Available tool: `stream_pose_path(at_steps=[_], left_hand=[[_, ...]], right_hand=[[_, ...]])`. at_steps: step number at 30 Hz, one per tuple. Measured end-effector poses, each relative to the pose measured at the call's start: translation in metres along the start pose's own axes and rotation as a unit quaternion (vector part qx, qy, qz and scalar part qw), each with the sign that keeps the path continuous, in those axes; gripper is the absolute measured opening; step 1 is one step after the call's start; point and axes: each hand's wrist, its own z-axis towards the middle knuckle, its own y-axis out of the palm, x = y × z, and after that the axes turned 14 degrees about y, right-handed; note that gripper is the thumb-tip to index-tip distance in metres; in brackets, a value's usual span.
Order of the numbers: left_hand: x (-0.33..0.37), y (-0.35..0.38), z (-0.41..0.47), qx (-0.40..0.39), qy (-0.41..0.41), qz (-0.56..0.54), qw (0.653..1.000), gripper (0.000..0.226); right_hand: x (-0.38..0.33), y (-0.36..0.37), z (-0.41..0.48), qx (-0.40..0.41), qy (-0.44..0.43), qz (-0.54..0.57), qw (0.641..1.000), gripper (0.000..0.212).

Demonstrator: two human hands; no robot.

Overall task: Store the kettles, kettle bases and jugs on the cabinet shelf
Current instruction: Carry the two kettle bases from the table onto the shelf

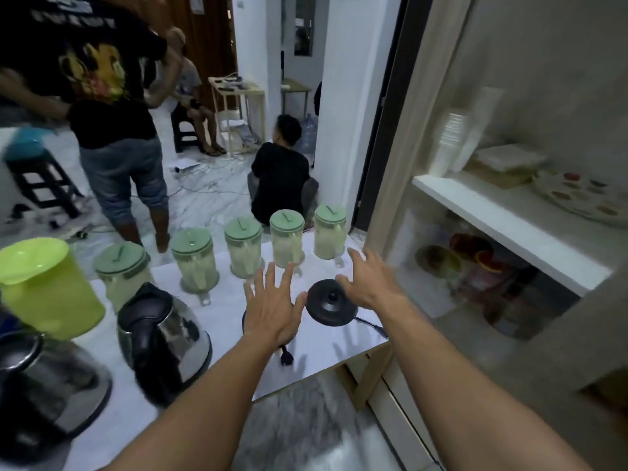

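Several clear jugs with green lids (243, 246) stand in a row along the far side of the white table (316, 348). A black round kettle base (329, 302) lies near the table's right end, with my right hand (370, 278) spread open just above its right edge. My left hand (272, 305) hovers open over a second black base, mostly hidden beneath it; its plug (286, 356) shows below. A steel kettle (163, 338) stands at left, another kettle (44, 392) at bottom left, and a lime jug (47, 287) behind them.
The open cabinet is at right, with a white shelf (509, 229) carrying a stack of white containers (455, 144) and a plate (584, 198); bowls sit below. People stand and sit on the floor beyond the table. A stool (37, 178) is at far left.
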Motion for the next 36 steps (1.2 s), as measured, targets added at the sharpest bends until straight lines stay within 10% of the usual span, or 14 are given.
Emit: stream_pose_path(at_steps=[21, 36], left_hand=[[-0.08, 0.174, 0.031, -0.167, -0.263, -0.081, 0.947, 0.13], [-0.071, 0.184, 0.033, -0.085, -0.274, -0.094, 0.953, 0.112]], right_hand=[[0.023, 0.217, 0.152, -0.181, 0.015, -0.069, 0.981, 0.136], [0.05, 0.227, 0.143, -0.107, 0.003, 0.03, 0.994, 0.108]])
